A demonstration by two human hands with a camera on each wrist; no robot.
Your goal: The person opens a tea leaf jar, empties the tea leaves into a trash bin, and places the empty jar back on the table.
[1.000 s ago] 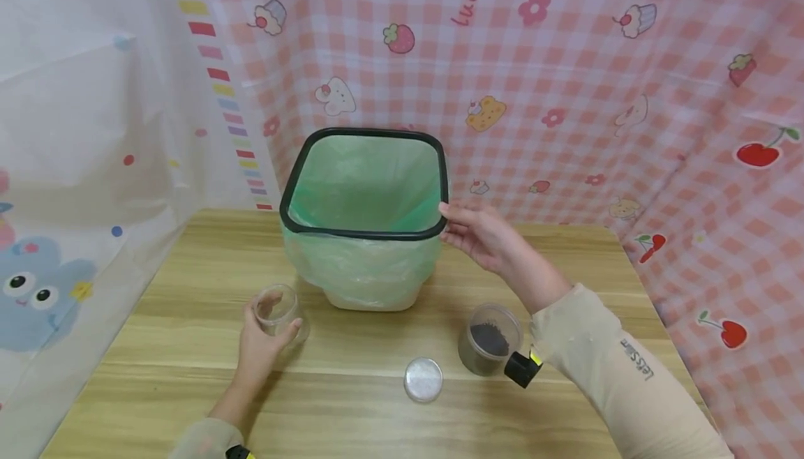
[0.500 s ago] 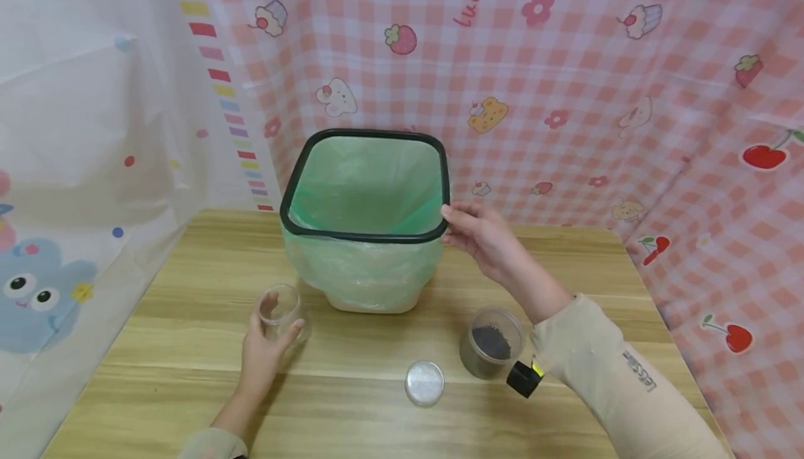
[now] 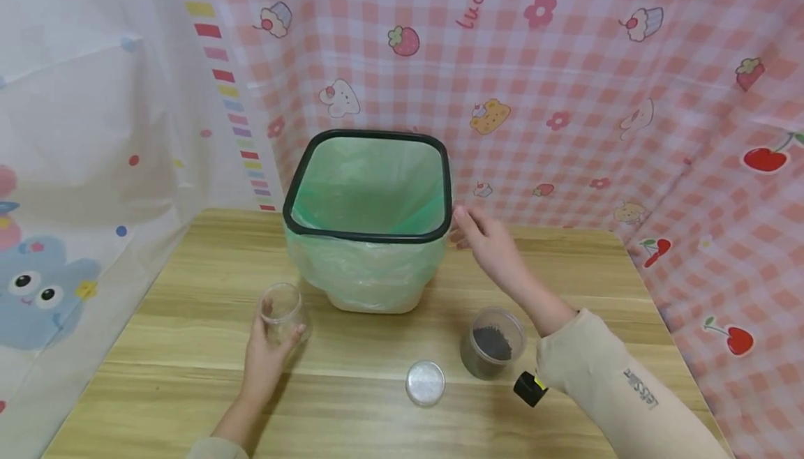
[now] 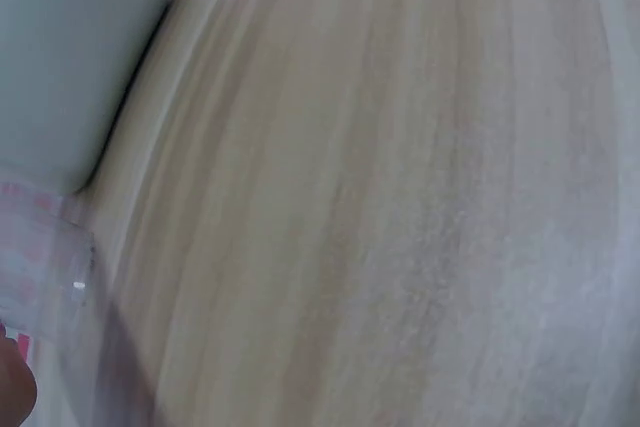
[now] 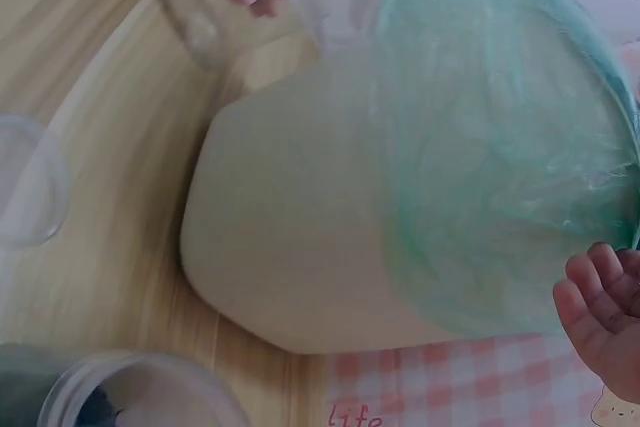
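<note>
My left hand (image 3: pixel 266 358) grips an uncapped clear plastic jar (image 3: pixel 283 305) on the left of the table, thumb on one side and fingers on the other. A trash bin (image 3: pixel 373 300) with a black rim (image 3: pixel 367 237) stands at the middle back, lined with a green plastic bag (image 3: pixel 370 264) folded over its outside. Just right of the rim is my right hand (image 3: pixel 493 246), fingers loosely bent, with nothing seen in it. In the right wrist view, these fingers (image 5: pixel 590 292) lie beside the green bag; whether they touch it I cannot tell.
A clear tub (image 3: pixel 493 344) of dark granules stands open under my right forearm. A round clear lid (image 3: pixel 425 383) lies on the wooden table (image 3: pixel 339 417) in front of the bin. A pink checked cloth (image 3: pixel 565 82) hangs behind.
My right hand has come off the bin's black rim and shifted slightly right. My left hand keeps hold of the clear jar, nearly in place.
</note>
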